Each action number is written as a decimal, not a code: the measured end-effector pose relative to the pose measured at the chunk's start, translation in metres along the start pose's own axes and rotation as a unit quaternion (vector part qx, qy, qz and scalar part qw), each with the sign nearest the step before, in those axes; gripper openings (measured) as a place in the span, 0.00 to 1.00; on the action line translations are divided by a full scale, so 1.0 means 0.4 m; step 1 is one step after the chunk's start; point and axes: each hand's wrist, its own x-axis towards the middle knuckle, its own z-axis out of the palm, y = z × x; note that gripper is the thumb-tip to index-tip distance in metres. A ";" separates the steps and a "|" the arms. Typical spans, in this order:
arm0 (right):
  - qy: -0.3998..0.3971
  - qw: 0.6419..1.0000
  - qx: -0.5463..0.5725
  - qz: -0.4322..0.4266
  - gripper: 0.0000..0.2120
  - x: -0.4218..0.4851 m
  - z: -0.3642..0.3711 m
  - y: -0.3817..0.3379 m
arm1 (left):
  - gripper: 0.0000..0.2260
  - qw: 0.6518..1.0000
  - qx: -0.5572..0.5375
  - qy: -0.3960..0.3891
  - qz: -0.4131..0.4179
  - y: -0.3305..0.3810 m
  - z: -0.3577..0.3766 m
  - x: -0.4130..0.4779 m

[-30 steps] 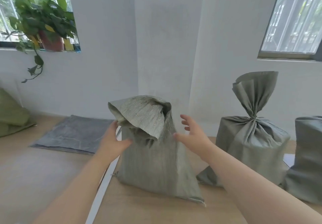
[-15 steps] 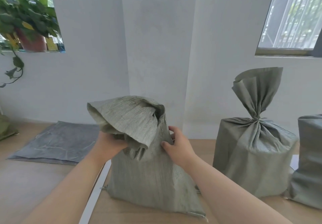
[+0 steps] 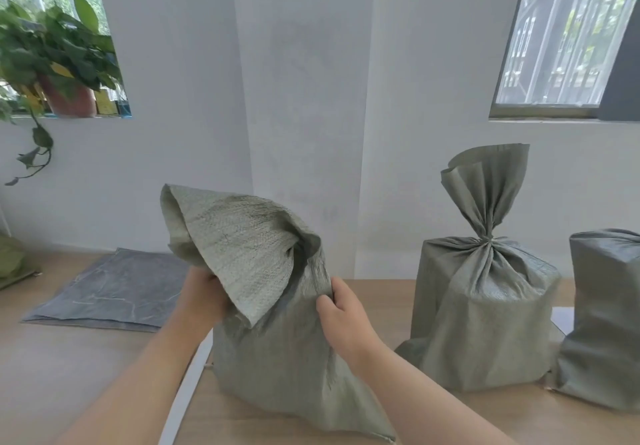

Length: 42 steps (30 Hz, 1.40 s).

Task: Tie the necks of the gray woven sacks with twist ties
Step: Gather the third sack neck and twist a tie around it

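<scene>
Three gray woven sacks stand upright on the wooden table (image 3: 450,420) in the head view. All positions below are referenced to the open sack (image 3: 277,358), the unit nearest the person. Its mouth is untied, and the upper fabric folds over toward the left as a wide flap (image 3: 242,247). The left hand (image 3: 201,292) holds the neck of the open sack from the left side, with its fingers hidden under the flap. The right hand (image 3: 343,313) pinches the neck fabric on the right side, fingers curled. The two hands are apart, one on each side of the neck. Just beside the open sack, on its right, stands the tied sack (image 3: 481,313), neck cinched and top fanned upward; the tie itself is too small to make out. Further right stands the third sack (image 3: 602,323), partly cut off by the picture edge. Left of the open sack and behind it, a flat gray sheet (image 3: 110,288) lies on the wooden surface. Above and left of the open sack, a potted plant (image 3: 52,46) sits on a window sill. The yellow cards (image 3: 105,106) beside the pot are too blurred to read.
</scene>
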 end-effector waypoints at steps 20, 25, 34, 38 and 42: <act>0.015 0.987 0.153 0.038 0.11 -0.488 -0.163 -0.057 | 0.30 0.951 -0.210 -0.116 0.197 0.214 -0.087 -0.466; 0.042 0.982 0.179 0.052 0.14 -0.623 -0.283 -0.049 | 0.31 0.935 -0.242 -0.158 0.207 0.277 -0.040 -0.624; 0.029 0.980 0.191 0.049 0.20 -0.840 -0.556 -0.034 | 0.09 0.936 -0.205 -0.216 0.187 0.317 0.077 -0.890; 0.025 0.981 0.188 0.043 0.22 -0.884 -0.638 -0.020 | 0.02 0.981 -0.068 -0.171 0.068 0.249 0.106 -0.928; 0.024 0.986 0.161 0.039 0.21 -0.918 -0.684 -0.012 | 0.07 0.960 0.164 -0.198 0.113 0.206 0.111 -0.972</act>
